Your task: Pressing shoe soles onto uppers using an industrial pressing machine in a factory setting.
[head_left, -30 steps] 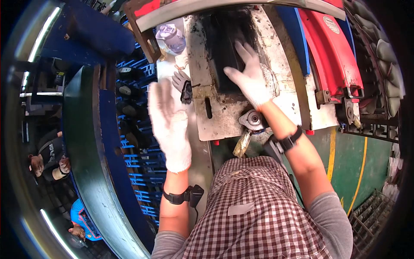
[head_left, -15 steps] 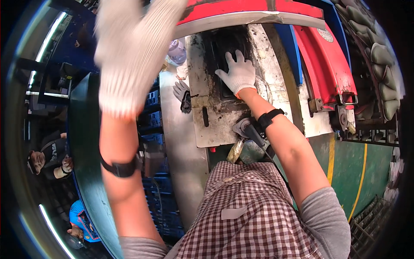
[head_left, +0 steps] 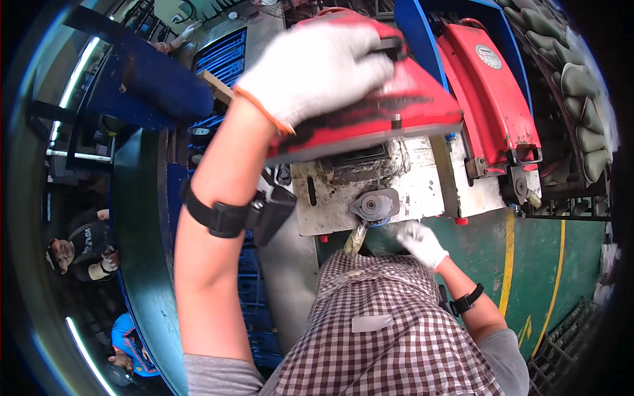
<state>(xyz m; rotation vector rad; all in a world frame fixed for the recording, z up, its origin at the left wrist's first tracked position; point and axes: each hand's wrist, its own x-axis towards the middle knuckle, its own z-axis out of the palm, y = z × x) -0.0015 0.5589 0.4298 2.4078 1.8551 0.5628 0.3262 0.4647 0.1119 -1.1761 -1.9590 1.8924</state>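
- I see my left hand (head_left: 314, 72) over the red lid (head_left: 422, 99), fingers bent at its black handle (head_left: 392, 47); I can't tell whether they close around it.
- The lid hangs over the back part of the metal plate (head_left: 413, 181).
- My right hand (head_left: 424, 245) is near the grey round fitting (head_left: 374, 206), fingers loosely bent, tips blurred; whether it holds anything, I can't tell.

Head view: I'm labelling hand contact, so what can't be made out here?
All in the head view:
Left hand: its gloved back hides the palm; how far the fingers wrap the black handle is unclear.
Right hand: blur hides whether it touches anything.
Metal plate: the red cover hides its far part.
Co-worker at left: too small and dark to tell what's held.
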